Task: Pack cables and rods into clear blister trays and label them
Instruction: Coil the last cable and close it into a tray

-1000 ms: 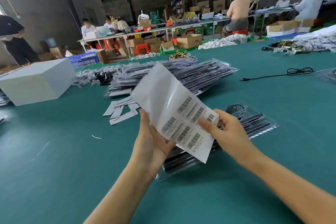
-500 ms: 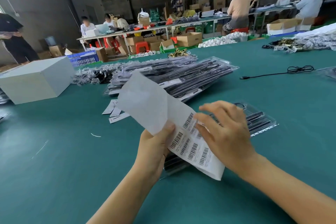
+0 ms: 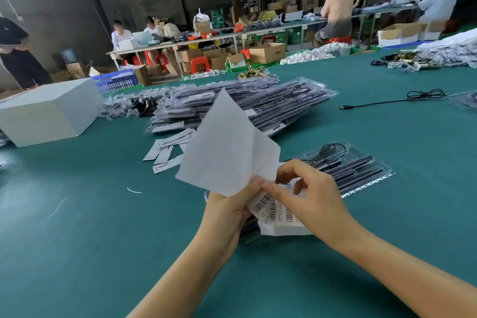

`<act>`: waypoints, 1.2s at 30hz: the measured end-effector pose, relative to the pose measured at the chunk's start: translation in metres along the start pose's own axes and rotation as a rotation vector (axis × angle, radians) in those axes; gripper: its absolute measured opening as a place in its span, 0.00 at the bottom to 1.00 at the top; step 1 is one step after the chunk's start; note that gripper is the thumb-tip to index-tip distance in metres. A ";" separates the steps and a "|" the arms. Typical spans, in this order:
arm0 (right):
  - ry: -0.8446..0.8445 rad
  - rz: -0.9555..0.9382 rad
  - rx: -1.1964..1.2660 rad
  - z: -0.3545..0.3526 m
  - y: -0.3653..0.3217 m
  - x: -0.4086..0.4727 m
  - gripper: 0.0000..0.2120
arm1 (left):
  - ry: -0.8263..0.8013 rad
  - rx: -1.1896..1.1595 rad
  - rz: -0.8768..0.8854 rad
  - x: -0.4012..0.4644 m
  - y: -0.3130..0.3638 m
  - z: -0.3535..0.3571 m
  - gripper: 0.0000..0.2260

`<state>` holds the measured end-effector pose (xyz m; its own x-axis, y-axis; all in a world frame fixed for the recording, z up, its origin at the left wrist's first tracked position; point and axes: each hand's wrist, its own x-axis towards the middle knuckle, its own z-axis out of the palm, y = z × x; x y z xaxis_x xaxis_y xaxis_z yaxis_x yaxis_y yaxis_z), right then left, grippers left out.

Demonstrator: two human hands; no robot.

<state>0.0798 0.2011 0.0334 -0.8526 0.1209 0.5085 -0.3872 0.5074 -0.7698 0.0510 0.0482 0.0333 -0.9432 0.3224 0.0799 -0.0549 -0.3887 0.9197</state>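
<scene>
A white sheet of barcode labels [image 3: 227, 152] is folded over in front of me. My left hand [image 3: 229, 212] grips it from below, thumb on the fold. My right hand [image 3: 309, 199] pinches a barcode label [image 3: 273, 210] on the sheet's lower part. Under both hands lies a clear blister tray [image 3: 361, 170] holding black rods and a coiled cable, partly hidden by the sheet. A pile of filled blister trays [image 3: 271, 103] lies further back on the green table [image 3: 103, 214].
Loose label strips [image 3: 165, 152] lie left of the sheet. A white box [image 3: 49, 113] stands at the far left. A loose black cable [image 3: 402, 99] lies at the right. Bagged parts [image 3: 129, 106] sit behind the strips. Other people work at tables in the background.
The sheet has been bent further over, its blank back now facing me. Both hands came lower and closer together, and my right fingers moved from the sheet's edge onto a label.
</scene>
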 end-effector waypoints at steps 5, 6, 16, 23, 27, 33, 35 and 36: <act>-0.023 0.130 0.148 -0.002 0.001 -0.001 0.03 | -0.021 0.007 -0.011 -0.002 -0.002 0.001 0.12; -0.038 0.147 0.163 -0.002 0.002 -0.001 0.03 | -0.016 0.008 -0.018 -0.002 -0.002 0.002 0.13; -0.150 0.261 0.456 -0.010 0.004 0.008 0.06 | 0.031 0.067 -0.079 -0.001 0.001 -0.001 0.19; -0.179 0.253 0.361 -0.011 0.010 0.011 0.04 | 0.036 0.029 -0.124 0.000 0.003 0.000 0.17; -0.027 0.388 0.459 -0.022 0.015 0.022 0.04 | 0.202 0.049 -0.088 0.010 0.010 -0.015 0.09; 0.300 0.387 0.607 -0.068 0.040 0.046 0.05 | 0.747 0.151 0.179 0.036 0.039 -0.075 0.03; 0.326 0.356 0.420 -0.076 0.051 0.047 0.06 | 1.000 0.410 0.374 0.039 0.047 -0.098 0.04; 0.333 0.352 0.332 -0.080 0.055 0.048 0.08 | 1.102 0.549 0.458 0.038 0.049 -0.107 0.06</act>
<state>0.0458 0.3024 0.0464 -0.8145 0.5223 0.2526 -0.2355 0.1002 -0.9667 -0.0223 -0.0516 0.0404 -0.6257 -0.7152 0.3114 0.2327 0.2100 0.9496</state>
